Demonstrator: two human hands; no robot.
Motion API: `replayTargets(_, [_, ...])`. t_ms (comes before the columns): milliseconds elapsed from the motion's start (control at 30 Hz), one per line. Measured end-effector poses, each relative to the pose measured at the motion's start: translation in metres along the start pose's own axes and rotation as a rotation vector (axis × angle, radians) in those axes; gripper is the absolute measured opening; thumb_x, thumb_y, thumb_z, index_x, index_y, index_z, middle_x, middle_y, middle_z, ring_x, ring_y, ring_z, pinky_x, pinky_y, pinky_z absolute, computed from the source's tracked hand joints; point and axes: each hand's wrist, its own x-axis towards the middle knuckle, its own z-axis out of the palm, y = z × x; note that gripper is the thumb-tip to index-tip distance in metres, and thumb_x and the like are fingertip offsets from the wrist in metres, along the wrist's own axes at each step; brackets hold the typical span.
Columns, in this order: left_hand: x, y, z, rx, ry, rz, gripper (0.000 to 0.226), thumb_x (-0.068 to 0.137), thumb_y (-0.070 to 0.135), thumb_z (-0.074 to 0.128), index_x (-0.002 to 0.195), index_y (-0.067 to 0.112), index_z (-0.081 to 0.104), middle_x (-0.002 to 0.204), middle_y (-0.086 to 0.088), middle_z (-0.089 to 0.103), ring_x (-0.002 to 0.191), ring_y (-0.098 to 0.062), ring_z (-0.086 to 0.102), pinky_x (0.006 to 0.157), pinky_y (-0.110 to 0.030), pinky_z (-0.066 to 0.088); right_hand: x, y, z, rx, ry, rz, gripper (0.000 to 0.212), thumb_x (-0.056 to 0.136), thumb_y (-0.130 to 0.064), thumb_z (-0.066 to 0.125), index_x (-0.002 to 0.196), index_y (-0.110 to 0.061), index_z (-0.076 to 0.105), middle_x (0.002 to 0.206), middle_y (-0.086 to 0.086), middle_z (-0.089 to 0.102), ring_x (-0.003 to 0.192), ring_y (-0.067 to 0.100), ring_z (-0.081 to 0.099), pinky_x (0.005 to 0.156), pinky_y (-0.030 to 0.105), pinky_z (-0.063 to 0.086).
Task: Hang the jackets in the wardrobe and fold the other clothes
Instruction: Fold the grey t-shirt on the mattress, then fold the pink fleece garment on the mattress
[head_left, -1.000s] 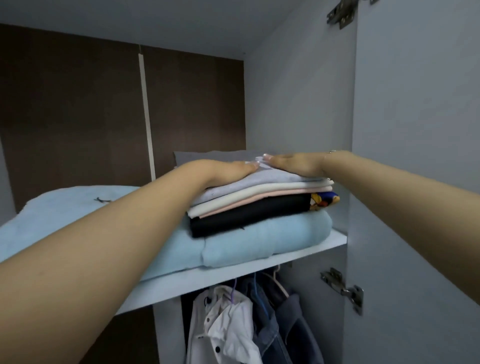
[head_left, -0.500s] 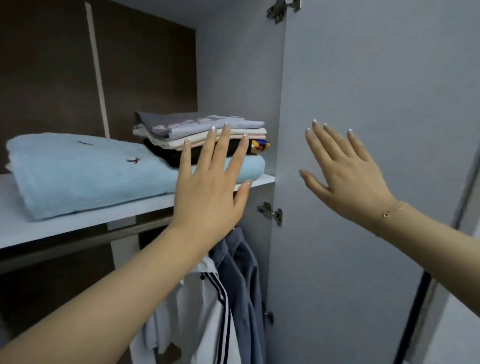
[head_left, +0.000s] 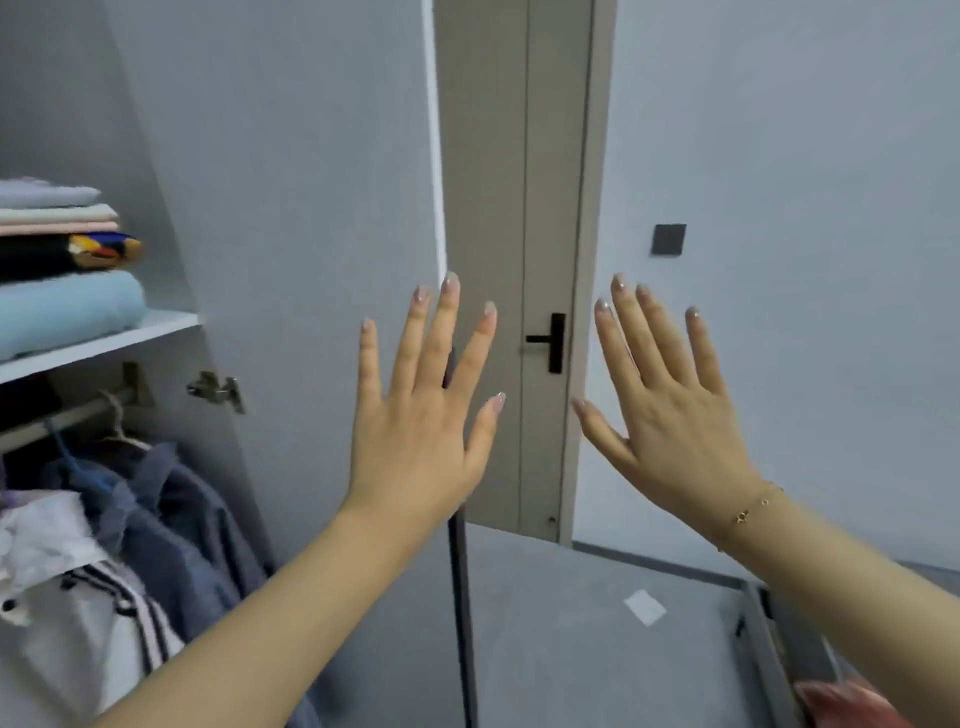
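Observation:
My left hand (head_left: 423, 415) and my right hand (head_left: 670, 410) are raised side by side in front of me, backs toward me, fingers spread, holding nothing. At the far left a stack of folded clothes (head_left: 57, 234) lies on a light blue folded blanket (head_left: 67, 312) on the wardrobe shelf (head_left: 109, 343). Under the shelf a blue denim jacket (head_left: 176, 514) and a white jacket with dark stripes (head_left: 67, 587) hang from the rail (head_left: 62, 415).
The open grey wardrobe door (head_left: 311, 234) stands just left of my left hand. Behind my hands is a closed room door with a black handle (head_left: 553, 340). Grey floor (head_left: 571, 623) stretches below. Something pink (head_left: 852, 704) shows at the bottom right corner.
Both hands lifted off the folded stack and drew back, fingers spread. My view swung right, from the wardrobe shelf to the wardrobe door and the room door.

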Motion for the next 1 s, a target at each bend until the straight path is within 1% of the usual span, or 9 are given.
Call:
replayTargets(167, [0.025, 0.179, 0.044, -0.237, -0.029, 0.16, 0.071, 0.099, 0.046, 0.036, 0.158, 0.019, 0.007, 0.165, -0.011, -0.001, 0.152, -0.027, 0.002, 0.119, -0.06, 0.01, -0.104, 0.137, -0.001, -0.127, -0.169, 0.199, 0.075, 0.099, -0.052, 0.03, 0.156, -0.008, 0.008, 0.164, 0.01, 0.002, 0.151, 0.025, 0.003, 0.122, 0.05, 0.009])
replayTargets(400, [0.027, 0.43, 0.083, -0.454, -0.219, 0.381, 0.07, 0.098, 0.046, 0.032, 0.158, 0.019, 0.007, 0.164, -0.012, -0.002, 0.152, -0.028, 0.003, 0.118, -0.06, 0.014, -0.27, 0.304, -0.008, -0.246, -0.455, 0.375, 0.073, 0.099, -0.052, 0.025, 0.156, -0.008, 0.008, 0.163, 0.01, 0.001, 0.151, 0.026, 0.004, 0.12, 0.051, 0.016])
replayTargets(467, [0.024, 0.486, 0.092, -0.52, -0.283, 0.44, 0.068, 0.097, 0.045, 0.032, 0.157, 0.018, 0.015, 0.164, -0.013, 0.004, 0.151, -0.029, 0.007, 0.116, -0.061, 0.019, -0.311, 0.341, -0.01, -0.26, -0.535, 0.463, 0.073, 0.099, -0.052, 0.025, 0.155, -0.009, 0.01, 0.163, 0.01, 0.003, 0.151, 0.026, 0.005, 0.121, 0.05, 0.016])
replayTargets(567, [0.018, 0.56, 0.111, -0.629, -0.358, 0.536, 0.065, 0.095, 0.042, 0.038, 0.154, 0.018, 0.023, 0.162, -0.014, 0.014, 0.149, -0.031, 0.016, 0.114, -0.063, 0.024, -0.368, 0.386, -0.008, -0.28, -0.625, 0.6, 0.071, 0.099, -0.051, 0.028, 0.155, -0.009, 0.017, 0.163, 0.009, 0.01, 0.15, 0.026, 0.01, 0.12, 0.05, 0.018])
replayTargets(667, [0.01, 0.628, 0.142, -0.706, -0.465, 0.633, 0.067, 0.098, 0.039, 0.045, 0.155, 0.023, 0.014, 0.163, -0.01, 0.007, 0.151, -0.027, 0.008, 0.118, -0.059, 0.016, -0.424, 0.42, 0.004, -0.294, -0.708, 0.739, 0.069, 0.098, -0.049, 0.029, 0.154, -0.009, 0.022, 0.162, 0.01, 0.018, 0.149, 0.026, 0.016, 0.119, 0.05, 0.02])
replayTargets(733, [0.003, 0.673, 0.167, -0.746, -0.514, 0.688, 0.066, 0.098, 0.04, 0.044, 0.155, 0.022, 0.017, 0.163, -0.009, 0.008, 0.151, -0.026, 0.008, 0.12, -0.057, 0.012, -0.459, 0.439, 0.018, -0.305, -0.761, 0.831, 0.068, 0.097, -0.047, 0.03, 0.153, -0.008, 0.025, 0.161, 0.011, 0.019, 0.149, 0.026, 0.019, 0.119, 0.05, 0.023])
replayTargets(833, [-0.012, 0.746, 0.213, -0.811, -0.591, 0.783, 0.065, 0.096, 0.04, 0.042, 0.155, 0.02, 0.024, 0.163, -0.01, 0.013, 0.15, -0.028, 0.015, 0.119, -0.056, 0.017, -0.51, 0.47, 0.05, -0.319, -0.859, 0.962, 0.068, 0.098, -0.046, 0.028, 0.154, -0.009, 0.023, 0.162, 0.01, 0.017, 0.149, 0.026, 0.019, 0.119, 0.049, 0.023])
replayTargets(967, [-0.041, 0.85, 0.298, -0.864, -0.832, 0.88, 0.064, 0.103, 0.046, 0.027, 0.156, 0.026, -0.003, 0.164, -0.003, -0.012, 0.151, -0.02, -0.008, 0.121, -0.047, 0.003, -0.577, 0.515, 0.111, -0.277, -0.945, 1.146, 0.065, 0.103, -0.044, 0.034, 0.155, -0.012, 0.013, 0.163, 0.007, 0.007, 0.15, 0.024, 0.011, 0.122, 0.046, 0.015])
replayTargets(1000, [-0.05, 0.876, 0.321, -0.88, -0.882, 0.893, 0.065, 0.102, 0.047, 0.027, 0.156, 0.027, -0.004, 0.164, -0.002, -0.012, 0.151, -0.019, -0.009, 0.121, -0.045, 0.002, -0.594, 0.527, 0.128, -0.269, -0.944, 1.202, 0.065, 0.102, -0.043, 0.036, 0.155, -0.013, 0.013, 0.163, 0.006, 0.007, 0.15, 0.023, 0.01, 0.122, 0.045, 0.014])
